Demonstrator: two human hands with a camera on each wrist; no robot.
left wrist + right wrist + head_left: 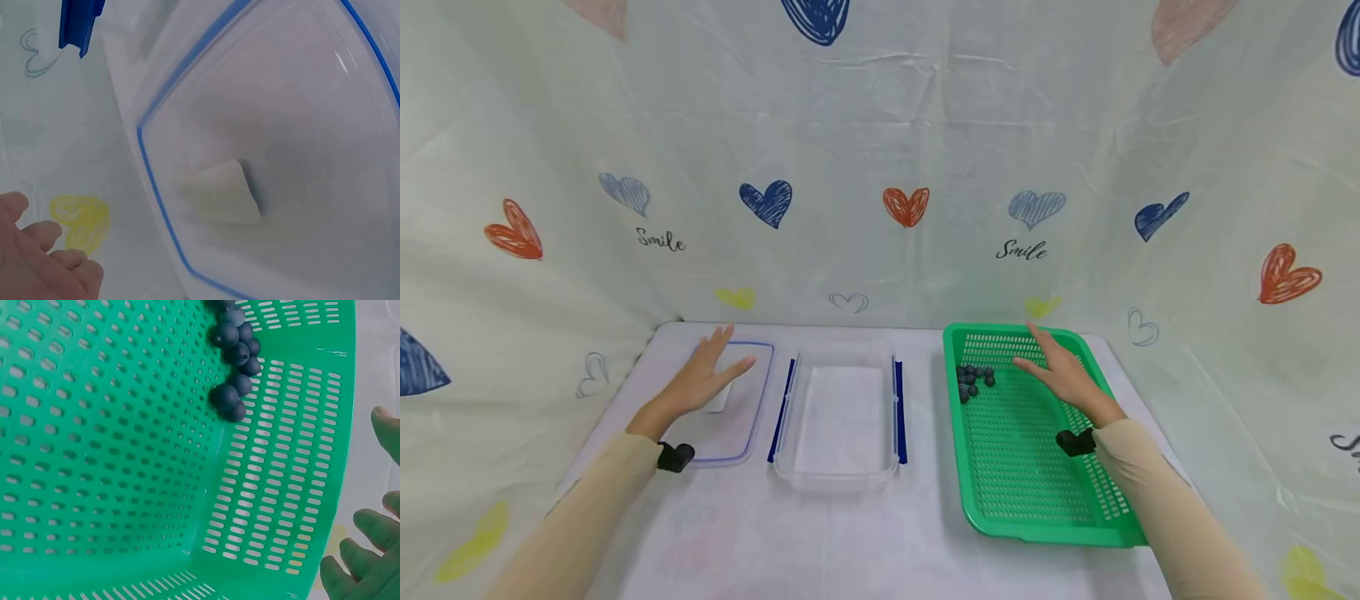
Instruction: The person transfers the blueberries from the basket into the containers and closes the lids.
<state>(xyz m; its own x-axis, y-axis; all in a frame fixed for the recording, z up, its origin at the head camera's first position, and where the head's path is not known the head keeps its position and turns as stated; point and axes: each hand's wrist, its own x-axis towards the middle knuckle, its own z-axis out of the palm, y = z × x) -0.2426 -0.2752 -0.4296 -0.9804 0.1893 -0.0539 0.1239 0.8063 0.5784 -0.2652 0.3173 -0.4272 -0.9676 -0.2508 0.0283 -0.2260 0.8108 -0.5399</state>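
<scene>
Above the clear lid with a blue seal hovers my left hand, fingers extended and holding nothing. A white rectangular piece lies on that lid, partly hidden by the hand in the head view. My right hand is held over the right part of the green perforated basket, its fingers and thumb spread and nothing in them. Several dark blueberries cluster by the basket's far left corner. Between the hands stands a clear plastic container without its lid on, blue clips folded out at both sides.
A white cloth covers the table. Behind it hangs a pale curtain printed with hearts and the word Smile. Black wrist cameras sit on both wrists, over beige sleeves.
</scene>
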